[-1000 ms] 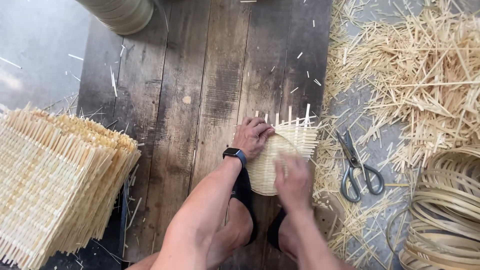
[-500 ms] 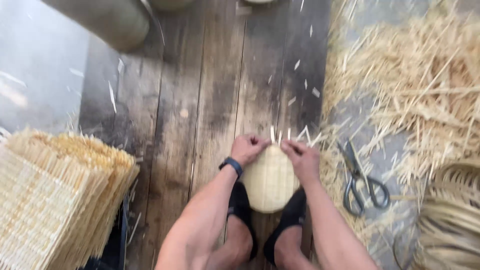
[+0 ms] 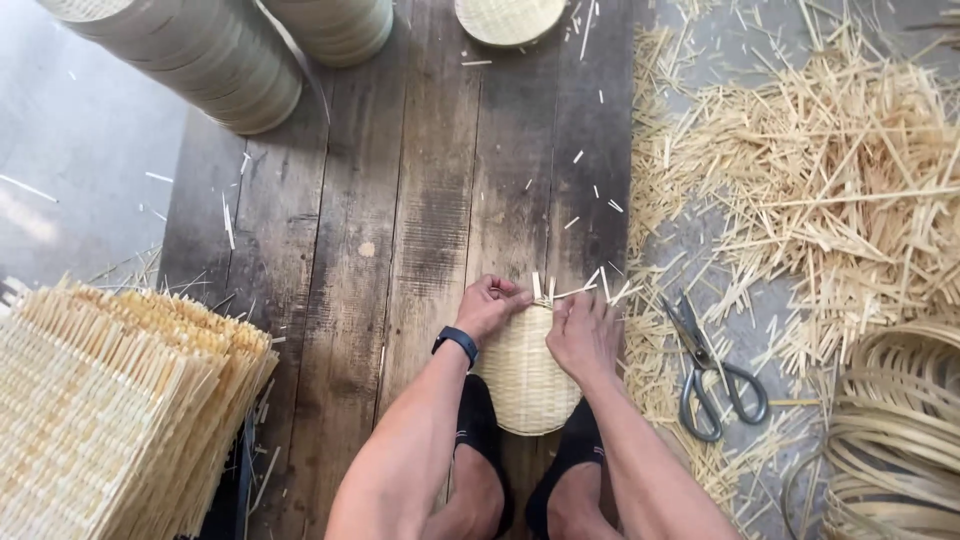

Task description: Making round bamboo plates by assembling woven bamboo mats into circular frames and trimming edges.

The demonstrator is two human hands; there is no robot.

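A round woven bamboo mat (image 3: 525, 375) lies on the dark wooden boards (image 3: 420, 200) between my two feet in black socks. Loose strip ends stick out at its far edge. My left hand (image 3: 490, 303), with a dark watch on the wrist, grips the mat's far left rim with curled fingers. On the far right rim my right hand (image 3: 583, 335) presses down, fingers bent over the strip ends. Both hands sit side by side, nearly touching.
Grey scissors (image 3: 712, 370) lie right of the mat among bamboo offcuts (image 3: 830, 170). Coiled bamboo hoops (image 3: 895, 430) sit at the lower right. A stack of square woven mats (image 3: 110, 410) stands at the left. Stacked round trays (image 3: 220, 55) and one round lid (image 3: 510, 18) stand at the top.
The view has tilted farther forward. The mat has turned and more of it is folded round. My right hand moved from its middle up to the far rim beside my left hand.
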